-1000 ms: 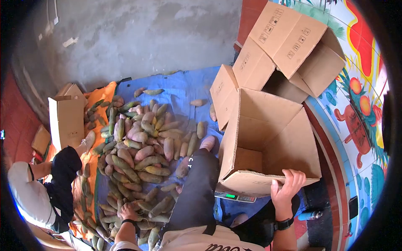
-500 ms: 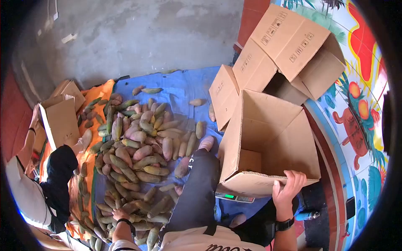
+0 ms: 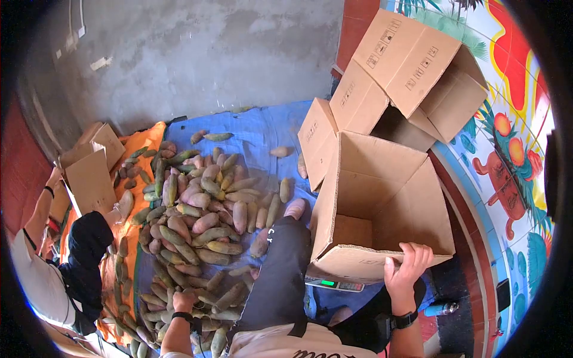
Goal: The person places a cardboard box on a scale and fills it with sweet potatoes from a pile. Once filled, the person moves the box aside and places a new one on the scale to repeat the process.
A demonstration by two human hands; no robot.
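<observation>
Open brown cardboard box upright beside heaped pink-green tubers

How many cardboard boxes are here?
3: an open box gripped by the right hand, a tipped box behind it, a third box far left by another person. Flaps may hide more.

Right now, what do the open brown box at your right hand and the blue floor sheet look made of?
Open brown box: corrugated cardboard, matte, going by creased flaps and printed handling marks.
Blue floor sheet: probably woven plastic tarpaulin, slightly shiny, wrinkled.
</observation>
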